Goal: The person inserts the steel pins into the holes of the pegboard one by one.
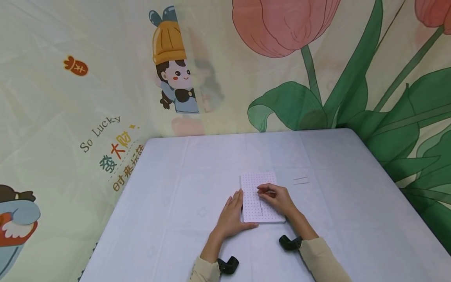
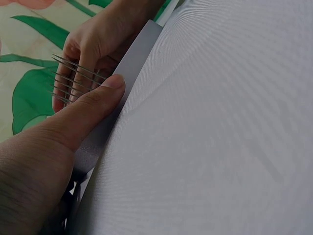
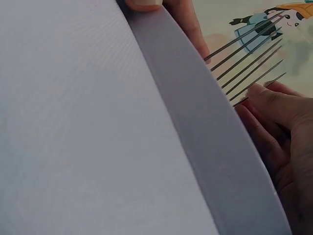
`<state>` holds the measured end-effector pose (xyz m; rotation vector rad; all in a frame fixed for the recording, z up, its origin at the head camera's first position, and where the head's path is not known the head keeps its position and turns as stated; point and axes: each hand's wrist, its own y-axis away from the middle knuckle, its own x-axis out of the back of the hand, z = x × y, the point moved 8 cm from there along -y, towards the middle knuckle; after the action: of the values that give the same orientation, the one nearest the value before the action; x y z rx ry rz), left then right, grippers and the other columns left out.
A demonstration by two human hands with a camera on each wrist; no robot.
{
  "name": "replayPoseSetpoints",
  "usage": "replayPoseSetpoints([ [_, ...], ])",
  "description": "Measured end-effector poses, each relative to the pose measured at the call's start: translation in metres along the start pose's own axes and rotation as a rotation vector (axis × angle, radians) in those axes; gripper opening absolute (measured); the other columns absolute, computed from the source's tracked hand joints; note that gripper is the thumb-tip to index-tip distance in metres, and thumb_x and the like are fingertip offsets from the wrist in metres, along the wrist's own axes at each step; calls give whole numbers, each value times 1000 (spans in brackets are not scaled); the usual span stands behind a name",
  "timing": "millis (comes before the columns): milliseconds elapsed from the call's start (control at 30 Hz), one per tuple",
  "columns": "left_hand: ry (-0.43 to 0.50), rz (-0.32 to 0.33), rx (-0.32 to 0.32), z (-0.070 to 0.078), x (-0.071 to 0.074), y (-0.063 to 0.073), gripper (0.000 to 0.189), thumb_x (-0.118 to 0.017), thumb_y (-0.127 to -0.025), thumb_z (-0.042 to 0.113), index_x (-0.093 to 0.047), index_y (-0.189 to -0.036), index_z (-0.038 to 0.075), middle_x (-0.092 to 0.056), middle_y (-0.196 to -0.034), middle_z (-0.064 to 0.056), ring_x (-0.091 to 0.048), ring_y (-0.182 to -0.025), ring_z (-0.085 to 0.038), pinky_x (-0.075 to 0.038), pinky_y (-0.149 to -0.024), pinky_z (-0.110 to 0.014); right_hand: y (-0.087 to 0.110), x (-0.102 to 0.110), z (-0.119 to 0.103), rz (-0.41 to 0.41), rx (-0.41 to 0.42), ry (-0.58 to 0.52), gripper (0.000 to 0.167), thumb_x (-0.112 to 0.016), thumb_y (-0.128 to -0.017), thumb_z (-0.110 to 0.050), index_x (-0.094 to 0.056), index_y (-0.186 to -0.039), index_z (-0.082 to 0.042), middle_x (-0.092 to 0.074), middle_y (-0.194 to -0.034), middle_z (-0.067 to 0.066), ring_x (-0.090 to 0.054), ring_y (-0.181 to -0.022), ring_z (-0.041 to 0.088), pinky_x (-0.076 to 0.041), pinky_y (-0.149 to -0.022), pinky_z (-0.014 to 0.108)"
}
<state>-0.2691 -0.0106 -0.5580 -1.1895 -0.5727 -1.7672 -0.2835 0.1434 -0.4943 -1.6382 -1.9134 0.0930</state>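
A white board [image 1: 251, 214] with a grid of small holes lies on the table. Several thin metal pins [image 3: 230, 45] stand up from it in a row. My left hand [image 1: 230, 215] rests along the board's left side with straight fingers, its thumb [image 2: 100, 100] against the near edge. Over the board's middle, my right hand [image 1: 278, 197] pinches a metal pin [image 3: 276, 79] between thumb and fingers, at the end of the row. The pin's lower end is hidden by the board's edge in the right wrist view.
Two loose metal pins [image 1: 301, 183] lie on the white-covered table [image 1: 169, 219], right of the board. A printed cloth [image 1: 218, 90] hangs behind and beside the table. Black wrist devices [image 1: 228, 265] sit at both sleeves.
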Motion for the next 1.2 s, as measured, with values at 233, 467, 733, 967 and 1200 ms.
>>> replayPoseSetpoints([
  [233, 0, -10, 7, 1, -4, 1, 119, -55, -67, 76, -8, -148, 3, -13, -153, -9, -7, -140, -16, -4, -114, -31, 5, 8, 8, 9, 21, -92, 29, -64, -80, 9, -62, -109, 9, -66, -95, 20, -64, -86, 34, -54, -77, 28],
  [467, 2, -3, 19, 0, -7, 3, 119, -56, -66, 77, -10, -148, 2, -14, -153, -9, -8, -140, -16, -5, -114, -32, 9, 33, 40, 122, -60, -89, 31, -66, -83, -3, -61, -113, 2, -63, -108, 13, -59, -100, 29, -51, -85, 26],
  [733, -11, 27, 6, 0, -2, 2, 119, -58, -67, 75, -12, -147, 1, -16, -152, -10, -10, -140, -18, -7, -114, -34, 14, 87, 65, 317, -71, 182, 26, -71, -81, -15, -68, -106, -8, -64, -107, 7, -58, -102, 21, -45, -89, 20],
  [967, -14, 28, 4, 2, 2, 0, 119, -60, -66, 73, -12, -147, -1, -18, -152, -12, -12, -139, -20, -8, -114, -35, 22, 114, 81, 364, -107, 356, 21, -74, -78, -15, -71, -98, -9, -66, -102, 5, -56, -100, 22, -45, -84, 27],
  [1200, -11, 23, 3, 3, 1, -1, 119, -61, -66, 73, -12, -147, 0, -17, -152, -11, -12, -139, -19, -7, -114, -34, 31, 123, 101, 330, -188, 410, 17, -72, -81, -14, -70, -96, -9, -66, -97, 4, -57, -92, 20, -47, -76, 30],
])
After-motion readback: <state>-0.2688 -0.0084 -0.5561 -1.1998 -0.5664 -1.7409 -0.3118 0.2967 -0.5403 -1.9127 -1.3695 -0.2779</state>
